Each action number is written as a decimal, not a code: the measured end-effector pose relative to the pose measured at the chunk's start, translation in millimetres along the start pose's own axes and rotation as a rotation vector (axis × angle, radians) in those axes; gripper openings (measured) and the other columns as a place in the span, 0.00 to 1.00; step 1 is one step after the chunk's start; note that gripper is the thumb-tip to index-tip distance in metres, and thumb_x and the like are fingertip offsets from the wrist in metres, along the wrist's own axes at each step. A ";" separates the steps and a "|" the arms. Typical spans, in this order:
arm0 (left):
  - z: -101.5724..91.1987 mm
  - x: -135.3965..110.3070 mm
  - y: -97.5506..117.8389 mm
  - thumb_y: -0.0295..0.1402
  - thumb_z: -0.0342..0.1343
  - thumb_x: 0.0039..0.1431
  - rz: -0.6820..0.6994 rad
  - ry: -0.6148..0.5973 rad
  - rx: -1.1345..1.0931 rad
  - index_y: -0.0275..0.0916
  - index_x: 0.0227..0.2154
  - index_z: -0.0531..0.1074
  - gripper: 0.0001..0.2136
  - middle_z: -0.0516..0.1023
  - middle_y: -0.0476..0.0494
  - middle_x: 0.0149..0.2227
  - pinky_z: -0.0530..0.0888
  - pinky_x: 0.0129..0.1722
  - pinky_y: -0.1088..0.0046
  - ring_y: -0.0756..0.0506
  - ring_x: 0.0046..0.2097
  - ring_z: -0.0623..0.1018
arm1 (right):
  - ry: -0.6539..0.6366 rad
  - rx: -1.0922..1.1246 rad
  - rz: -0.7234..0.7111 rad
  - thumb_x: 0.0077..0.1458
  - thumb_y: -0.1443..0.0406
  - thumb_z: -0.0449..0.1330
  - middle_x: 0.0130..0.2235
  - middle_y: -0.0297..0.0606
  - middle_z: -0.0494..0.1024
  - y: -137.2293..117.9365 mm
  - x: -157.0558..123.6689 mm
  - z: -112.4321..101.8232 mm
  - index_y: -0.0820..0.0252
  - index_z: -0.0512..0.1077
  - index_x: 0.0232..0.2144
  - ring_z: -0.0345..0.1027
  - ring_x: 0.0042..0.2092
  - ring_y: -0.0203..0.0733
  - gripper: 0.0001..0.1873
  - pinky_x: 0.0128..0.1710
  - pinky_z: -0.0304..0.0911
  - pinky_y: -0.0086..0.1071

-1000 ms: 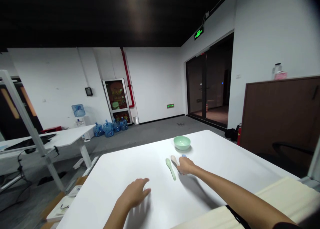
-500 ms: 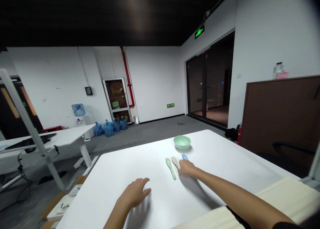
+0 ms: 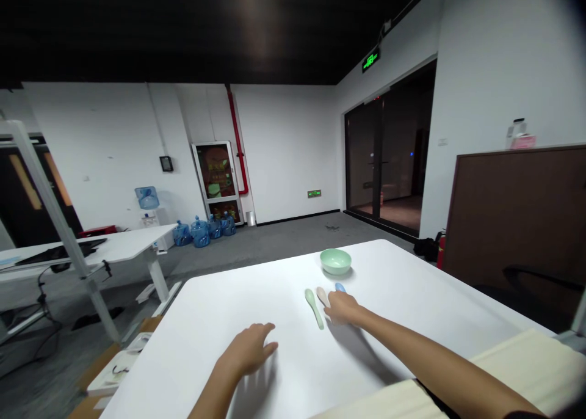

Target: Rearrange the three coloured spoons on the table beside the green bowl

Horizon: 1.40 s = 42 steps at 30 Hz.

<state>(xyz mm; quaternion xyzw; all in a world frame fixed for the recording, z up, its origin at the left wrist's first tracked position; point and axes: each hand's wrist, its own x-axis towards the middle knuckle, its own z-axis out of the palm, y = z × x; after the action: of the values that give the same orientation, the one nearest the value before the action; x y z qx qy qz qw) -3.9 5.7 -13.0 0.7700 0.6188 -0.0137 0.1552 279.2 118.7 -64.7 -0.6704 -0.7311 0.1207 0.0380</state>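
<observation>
My right hand (image 3: 342, 308) is low over the table with its fingers curled, covering the lower parts of two spoons. The bowl of a blue spoon (image 3: 339, 287) sticks out beyond its knuckles. A beige spoon (image 3: 322, 296) runs in under the thumb and forefinger. Which of the two the fingers grip is hidden. Just left of them lies a pale green spoon (image 3: 314, 309), untouched. A light green bowl (image 3: 336, 261) stands upright behind the spoons. My left hand (image 3: 251, 349) hovers above the table at the left, fingers and thumb apart, holding nothing.
The white table (image 3: 220, 309) has a far edge just behind the bowl. Cream cloth-like material (image 3: 526, 361) lies along the near right edge. Boxes (image 3: 107, 370) stand on the floor at left. Further off are another white desk (image 3: 132, 242) and blue water jugs (image 3: 200, 233).
The view has shifted slightly, moving the room a little in the picture. Both hands, the spoons and the bowl keep nearly the same places relative to each other.
</observation>
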 end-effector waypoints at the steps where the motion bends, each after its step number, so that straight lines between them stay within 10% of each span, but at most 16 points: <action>1: -0.1 0.0 0.1 0.50 0.43 0.60 0.003 -0.001 0.005 0.45 0.61 0.61 0.28 0.69 0.39 0.59 0.66 0.55 0.58 0.36 0.58 0.70 | 0.016 -0.011 -0.009 0.52 0.59 0.59 0.43 0.48 0.78 -1.7 -0.8 -3.2 0.62 0.75 0.37 0.72 0.46 0.48 0.14 0.37 0.61 0.31; 10: -2.6 -2.4 4.3 0.49 0.44 0.60 0.008 0.008 0.001 0.45 0.60 0.62 0.27 0.70 0.39 0.58 0.67 0.55 0.58 0.37 0.57 0.71 | 0.044 -0.064 -0.096 0.53 0.57 0.58 0.42 0.50 0.79 -28.6 6.6 -12.5 0.64 0.76 0.36 0.74 0.44 0.48 0.16 0.38 0.62 0.32; 23: -7.2 -8.1 9.9 0.47 0.44 0.60 0.006 0.015 0.016 0.45 0.60 0.62 0.27 0.70 0.40 0.58 0.67 0.55 0.59 0.37 0.57 0.71 | -0.032 -0.086 -0.068 0.45 0.64 0.63 0.55 0.49 0.68 -39.0 28.6 37.7 0.61 0.74 0.42 0.72 0.45 0.48 0.19 0.39 0.64 0.35; 34: -0.6 -1.2 1.8 0.50 0.43 0.60 0.029 0.026 0.012 0.46 0.60 0.62 0.27 0.71 0.40 0.57 0.67 0.54 0.59 0.38 0.56 0.71 | 0.059 0.038 -0.100 0.55 0.57 0.55 0.41 0.48 0.79 -44.0 11.0 -4.1 0.64 0.74 0.36 0.75 0.40 0.48 0.16 0.33 0.61 0.31; 42: 0.6 0.5 -0.6 0.49 0.43 0.60 0.021 0.016 0.010 0.46 0.60 0.61 0.27 0.69 0.39 0.58 0.67 0.55 0.59 0.38 0.57 0.71 | 0.141 0.015 -0.056 0.57 0.57 0.53 0.37 0.47 0.79 0.2 8.2 -34.9 0.64 0.74 0.33 0.73 0.38 0.47 0.17 0.33 0.60 0.31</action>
<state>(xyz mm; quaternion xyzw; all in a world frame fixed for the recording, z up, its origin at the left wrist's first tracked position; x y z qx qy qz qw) -4.2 6.1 -13.9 0.7774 0.6116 -0.0088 0.1465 286.2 131.3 -31.8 -0.6561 -0.7443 0.0775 0.0981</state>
